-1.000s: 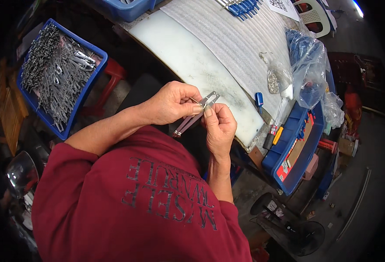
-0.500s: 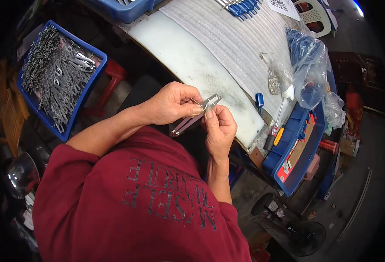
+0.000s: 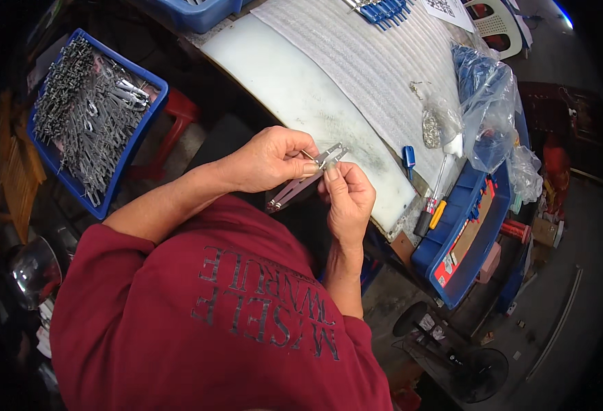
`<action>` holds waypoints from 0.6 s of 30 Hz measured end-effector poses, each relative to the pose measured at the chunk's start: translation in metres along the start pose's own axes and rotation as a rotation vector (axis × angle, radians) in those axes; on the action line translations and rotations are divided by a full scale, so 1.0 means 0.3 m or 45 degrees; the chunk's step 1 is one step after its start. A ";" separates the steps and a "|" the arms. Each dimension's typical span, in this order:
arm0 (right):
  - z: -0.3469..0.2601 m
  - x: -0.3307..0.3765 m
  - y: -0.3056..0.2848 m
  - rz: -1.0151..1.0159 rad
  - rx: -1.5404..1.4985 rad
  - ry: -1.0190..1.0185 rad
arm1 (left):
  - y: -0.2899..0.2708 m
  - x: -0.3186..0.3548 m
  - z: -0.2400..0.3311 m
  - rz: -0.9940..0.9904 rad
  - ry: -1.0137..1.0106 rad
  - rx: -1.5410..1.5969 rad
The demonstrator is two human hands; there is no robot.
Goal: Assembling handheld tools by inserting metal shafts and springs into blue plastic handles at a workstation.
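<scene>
In front of my chest, at the near edge of the worktable, I hold a slim metal tool (image 3: 297, 191) with two long arms and a short pale head. My left hand (image 3: 267, 162) pinches at the base of its head, with a thin pin-like piece showing by the fingers. From the other side my right hand (image 3: 349, 198) grips the head between thumb and curled fingers. The tool lies slanted, its arms pointing down toward my shirt. What the fingertips cover is hidden.
Left of me, a blue tray (image 3: 103, 214) full of metal pieces rests by a red stool (image 3: 178, 113). Foam sheet (image 3: 356, 75) covers part of the table. Blue-handled tools (image 3: 383, 12), a screwdriver (image 3: 433, 198), plastic bags (image 3: 490, 116) and a blue bin (image 3: 425, 257) sit farther right.
The tool has turned slightly in my hands, its two arms now appearing closer together. My right hand has shifted a little to the right. Both hands keep their hold.
</scene>
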State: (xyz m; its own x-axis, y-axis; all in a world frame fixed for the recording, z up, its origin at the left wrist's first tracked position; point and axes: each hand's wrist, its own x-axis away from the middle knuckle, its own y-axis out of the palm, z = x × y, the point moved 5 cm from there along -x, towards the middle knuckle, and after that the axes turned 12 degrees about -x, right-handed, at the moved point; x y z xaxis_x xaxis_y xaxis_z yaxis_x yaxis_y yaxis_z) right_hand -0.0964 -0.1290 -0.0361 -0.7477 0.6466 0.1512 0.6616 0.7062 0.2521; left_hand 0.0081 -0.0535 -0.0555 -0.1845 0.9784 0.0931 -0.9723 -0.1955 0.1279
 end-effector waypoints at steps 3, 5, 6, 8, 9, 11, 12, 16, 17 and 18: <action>0.005 -0.012 -0.012 0.020 -0.023 0.033 | 0.000 -0.007 -0.005 0.017 -0.101 0.004; 0.005 -0.019 -0.013 0.040 -0.047 0.039 | 0.002 -0.013 0.000 0.016 -0.109 0.002; 0.006 -0.020 -0.013 0.045 -0.055 0.053 | 0.004 -0.017 0.002 0.016 -0.101 -0.004; -0.002 -0.028 -0.013 0.046 0.022 0.008 | 0.005 -0.023 0.000 0.011 -0.104 0.005; 0.000 -0.029 -0.010 0.048 -0.014 0.017 | 0.005 -0.024 -0.001 0.016 -0.104 0.003; 0.001 -0.032 -0.012 0.055 -0.002 0.031 | 0.007 -0.027 -0.002 0.022 -0.106 0.004; 0.001 -0.033 -0.014 0.062 0.015 0.038 | 0.006 -0.026 -0.002 0.032 -0.099 -0.005; 0.005 -0.033 -0.021 0.077 -0.007 0.045 | 0.010 -0.025 0.004 0.062 -0.109 -0.035; 0.006 -0.031 -0.019 0.075 -0.008 0.047 | 0.010 -0.024 0.006 0.064 -0.111 -0.036; 0.005 -0.029 -0.017 0.087 -0.018 0.052 | 0.009 -0.024 0.009 0.067 -0.115 -0.048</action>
State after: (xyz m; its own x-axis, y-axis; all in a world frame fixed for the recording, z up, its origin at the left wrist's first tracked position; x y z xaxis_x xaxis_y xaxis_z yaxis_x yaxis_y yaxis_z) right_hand -0.0932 -0.1378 -0.0401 -0.7029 0.6805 0.2070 0.7103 0.6567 0.2535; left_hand 0.0071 -0.0613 -0.0532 -0.2233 0.9565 0.1875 -0.9667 -0.2420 0.0836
